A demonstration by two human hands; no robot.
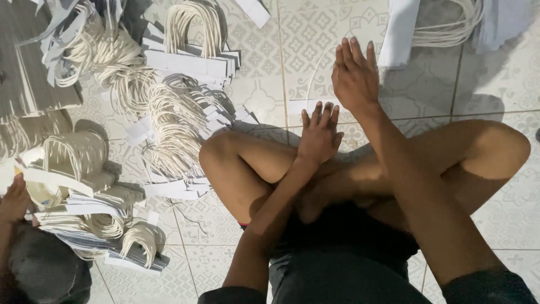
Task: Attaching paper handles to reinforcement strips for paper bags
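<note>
A white paper strip with a cord loop [313, 97], the kind of handle fitted to paper bags, lies flat on the patterned tile floor [264, 84] just ahead of the seated person's crossed legs [360, 169]. The right hand [354, 76] hovers over the strip's right end, fingers straight and close together, palm down; its grip is flat and open, holding nothing. The left hand [319, 134] rests on the raised knee just below the strip, fingers spread and loose, likewise empty. The thin cord arcs up from the strip toward the top of the view, passing left of the right hand.

To the left, well apart from both hands, heaps of finished cord handles [174, 124] sprawl over the tiles, with a tidier stack of white strips [188, 65] above them and more bundled handles [84, 186] nearer the left edge. At the top right, another bunch of loose cords [450, 28] lies beside white paper sheets [399, 31]. In the lower left corner another person's hand [14, 200] touches one of the bundles.
</note>
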